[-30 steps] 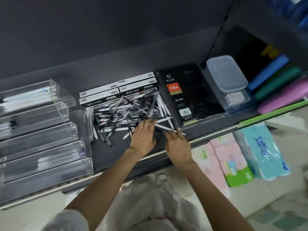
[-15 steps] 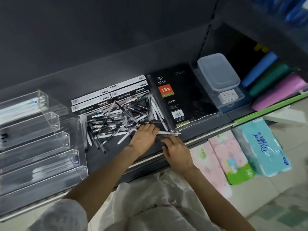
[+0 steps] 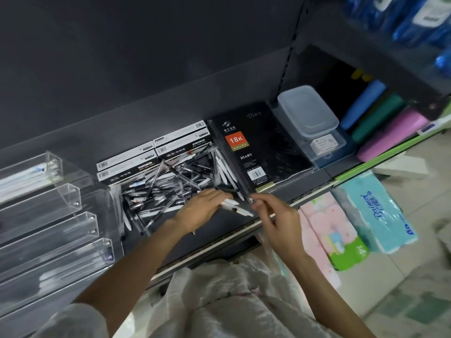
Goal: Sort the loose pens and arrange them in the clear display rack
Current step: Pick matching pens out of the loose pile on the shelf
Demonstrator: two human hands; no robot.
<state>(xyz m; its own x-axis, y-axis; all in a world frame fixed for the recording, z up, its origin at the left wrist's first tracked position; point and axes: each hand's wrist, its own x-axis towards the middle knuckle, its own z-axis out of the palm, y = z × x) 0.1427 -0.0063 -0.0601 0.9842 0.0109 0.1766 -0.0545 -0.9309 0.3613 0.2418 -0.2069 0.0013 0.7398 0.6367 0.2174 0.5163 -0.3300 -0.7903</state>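
We grip a few white pens (image 3: pixel 235 207) between left hand (image 3: pixel 203 208) and right hand (image 3: pixel 275 217) fingers, the loose pile (image 3: pixel 168 189) beyond them largely unsorted, the clear rack (image 3: pixel 56 215) mostly unfilled

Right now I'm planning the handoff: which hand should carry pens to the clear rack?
Left. The left hand already holds white pens and is nearer the clear rack.

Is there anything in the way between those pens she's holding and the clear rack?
Only the loose pen pile lies between the held pens and the clear rack; lifted over, nothing visible blocks them.
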